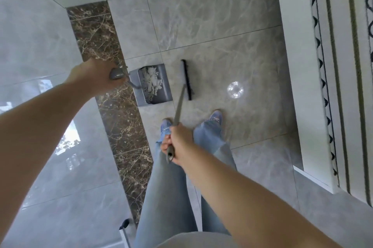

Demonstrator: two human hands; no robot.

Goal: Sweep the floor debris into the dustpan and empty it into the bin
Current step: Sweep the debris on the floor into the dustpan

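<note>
**Already loaded: the spill risk sits in the dustpan, not on the floor**

Now, starting at the left, the left hand (94,75) has its fingers curled round the grey grip of the dustpan's upright handle (117,74), holding it above the dark marble strip (113,70) that borders the grey tiles. The dustpan (159,94) rests on the floor just beside that strip, and a heap of white debris (152,82) lies inside it, piled toward the back wall. Since the pan hangs off a long handle, a tilt or a quick lift could tip the mouth downward and shed the scraps back onto the tiles; they look light and flaky, so I judge a swing or a draught would scatter them.

Next across, the broom head (186,79) lies near the pan's open mouth but apart from it, bristles on the floor. Its pole (179,104) runs back to the right hand (178,144), whose fingers wrap the pole's end firmly. If the broom drags while the pan rises, it could knock the lip.

Further right, a bright round reflection (235,89) marks a glossy floor, so footing may be slippery. No bin shows anywhere, so the carry could be long, and the white furniture edge (298,66) at the right narrows the way.
</note>
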